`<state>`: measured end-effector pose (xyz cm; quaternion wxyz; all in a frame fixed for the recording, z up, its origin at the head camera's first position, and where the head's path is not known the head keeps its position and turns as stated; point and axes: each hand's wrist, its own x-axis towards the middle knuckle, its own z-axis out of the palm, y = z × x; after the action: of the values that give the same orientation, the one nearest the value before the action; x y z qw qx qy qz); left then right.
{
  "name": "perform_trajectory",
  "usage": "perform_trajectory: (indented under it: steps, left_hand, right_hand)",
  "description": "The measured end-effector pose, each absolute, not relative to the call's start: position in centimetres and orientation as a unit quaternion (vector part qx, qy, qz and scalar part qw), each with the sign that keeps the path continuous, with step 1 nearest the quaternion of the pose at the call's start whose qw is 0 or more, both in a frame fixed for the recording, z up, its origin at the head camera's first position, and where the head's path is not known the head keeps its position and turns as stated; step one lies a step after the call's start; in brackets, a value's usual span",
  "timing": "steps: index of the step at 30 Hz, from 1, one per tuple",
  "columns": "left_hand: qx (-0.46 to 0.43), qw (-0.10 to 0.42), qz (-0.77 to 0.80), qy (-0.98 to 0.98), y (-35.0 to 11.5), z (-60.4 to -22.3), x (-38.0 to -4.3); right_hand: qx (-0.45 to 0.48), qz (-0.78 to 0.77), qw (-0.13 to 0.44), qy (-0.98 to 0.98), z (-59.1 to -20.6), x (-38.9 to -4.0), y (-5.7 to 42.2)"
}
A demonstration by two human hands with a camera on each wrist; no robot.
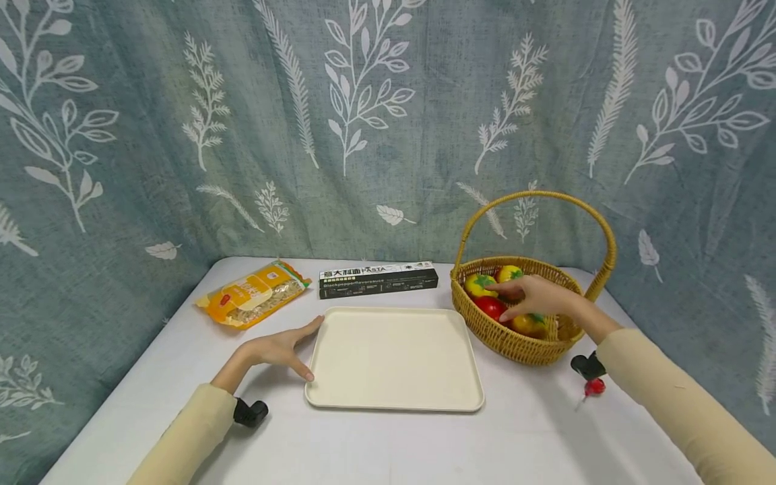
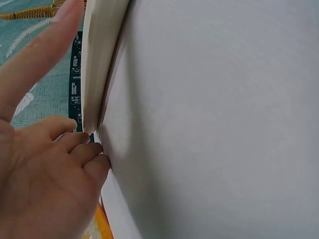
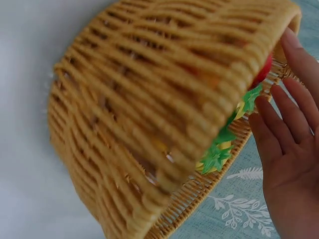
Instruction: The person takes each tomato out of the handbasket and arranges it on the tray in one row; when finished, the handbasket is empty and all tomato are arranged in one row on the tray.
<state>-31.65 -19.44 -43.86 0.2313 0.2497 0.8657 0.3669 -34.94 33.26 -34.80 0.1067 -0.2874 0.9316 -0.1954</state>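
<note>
A cream rectangular tray (image 1: 394, 360) lies flat on the table. At its left side my left hand (image 1: 274, 349) has thumb and fingers spread, fingertips right at the rim; the left wrist view shows the tray's edge (image 2: 102, 59) between thumb and fingers. My right hand (image 1: 541, 297) reaches under the handle of a wicker basket (image 1: 515, 348), its fingers relaxed over the contents. Inside are a red round fruit or vegetable (image 1: 490, 308) near the fingertips and several yellow ones with green leafy tops (image 1: 480, 285). In the right wrist view the basket wall (image 3: 134, 99) hides most of them.
An orange-and-clear food packet (image 1: 257, 294) lies at the back left. Behind the tray sits a long black pasta box (image 1: 378, 281). A red lollipop (image 1: 594, 387) is on the table below my right wrist. A leaf-patterned curtain (image 1: 388, 168) hangs behind the table.
</note>
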Motion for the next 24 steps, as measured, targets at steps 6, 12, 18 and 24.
perform_trajectory:
  steps: [6,12,18,24]
  left_hand:
    - [0.257,0.231,0.361,0.866,-19.7,-43.9,-31.9]
    - [0.254,0.236,0.36,0.866,-20.0,-44.0,-32.3]
    - [0.26,0.239,0.351,0.867,-20.0,-43.7,-32.4]
    - [0.253,0.238,0.356,0.867,-19.9,-43.7,-32.3]
  right_hand:
    - [-0.288,-0.188,0.124,0.931,-34.8,-35.8,33.5]
    - [-0.297,-0.164,0.131,0.932,-35.1,-36.3,33.2]
    - [-0.306,-0.148,0.13,0.931,-35.4,-36.6,32.9]
    - [-0.32,-0.133,0.118,0.93,-35.6,-36.7,32.8]
